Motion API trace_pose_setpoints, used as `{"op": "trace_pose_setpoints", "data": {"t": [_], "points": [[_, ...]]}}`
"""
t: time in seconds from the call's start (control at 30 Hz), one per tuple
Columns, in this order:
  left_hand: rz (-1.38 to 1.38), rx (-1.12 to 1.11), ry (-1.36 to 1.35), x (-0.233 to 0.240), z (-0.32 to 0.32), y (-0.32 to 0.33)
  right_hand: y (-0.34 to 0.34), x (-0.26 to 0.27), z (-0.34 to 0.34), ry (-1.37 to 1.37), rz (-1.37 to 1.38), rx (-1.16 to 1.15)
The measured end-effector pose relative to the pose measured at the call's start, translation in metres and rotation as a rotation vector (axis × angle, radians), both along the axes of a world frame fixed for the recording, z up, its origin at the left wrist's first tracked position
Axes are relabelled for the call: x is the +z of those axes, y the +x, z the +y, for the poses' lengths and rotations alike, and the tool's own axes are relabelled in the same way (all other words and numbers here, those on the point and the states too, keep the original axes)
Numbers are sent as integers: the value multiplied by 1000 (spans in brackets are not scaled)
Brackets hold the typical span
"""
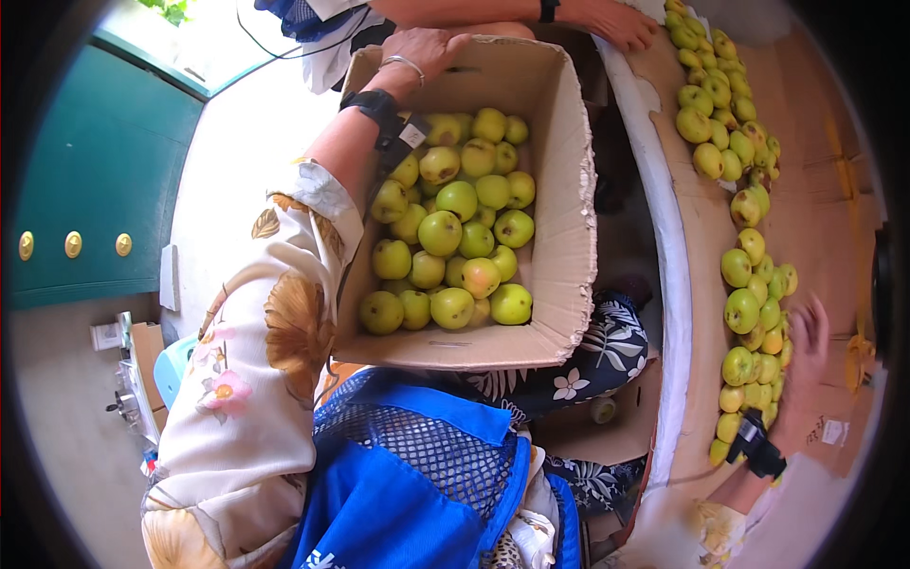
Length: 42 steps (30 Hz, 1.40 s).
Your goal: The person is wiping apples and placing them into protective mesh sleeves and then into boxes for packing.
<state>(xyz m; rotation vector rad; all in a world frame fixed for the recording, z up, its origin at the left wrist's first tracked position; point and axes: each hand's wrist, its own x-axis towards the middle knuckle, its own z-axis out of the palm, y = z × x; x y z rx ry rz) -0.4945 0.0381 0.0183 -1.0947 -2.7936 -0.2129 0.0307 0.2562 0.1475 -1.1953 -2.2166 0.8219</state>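
An open cardboard box (561, 235) rests before me, its bottom covered with green apples (440, 233), some tinged yellow or red. My left hand (424, 53) lies over the box's far left corner, fingers on the rim. At the right, my right hand (807, 348), blurred, is beside a long pile of green apples (741, 311) on a cardboard-covered surface; no apple shows in its fingers. Some apples in this pile have brown spots (745, 208). Both my wrists wear black straps.
Another person's hand (625, 27) touches the surface beside the far end of the pile. The surface's pale edge (675, 284) runs along the box's right side. Below it stands another cardboard box (604, 434). A green door (99, 171) is at the left.
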Motion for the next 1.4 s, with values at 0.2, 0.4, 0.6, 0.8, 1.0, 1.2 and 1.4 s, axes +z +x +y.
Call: {"op": "trace_pose_setpoints", "data": {"t": [0.2,0.4,0.6,0.8,1.0,1.2,1.4], "points": [[11,-41,37,-2,-18,-5,-220,-18,-157,-178,-229,954],[-58,-71,86,1,-17,-6,-309,-144,-181,-103,-400,801],[-68,-66,115,-4,-18,-8,-330,-196,-205,-141,-659,645],[-240,-71,10,4,-7,-19,-344,-260,-217,23,-780,457],[-78,-87,24,-12,-20,-44,-361,-212,-225,-239,-890,403],[-191,-15,-47,-1,-13,-28,-322,-126,-172,-427,-460,717],[-52,-57,58,-3,-10,-3,-206,-31,-120,-1278,531,478]]}}
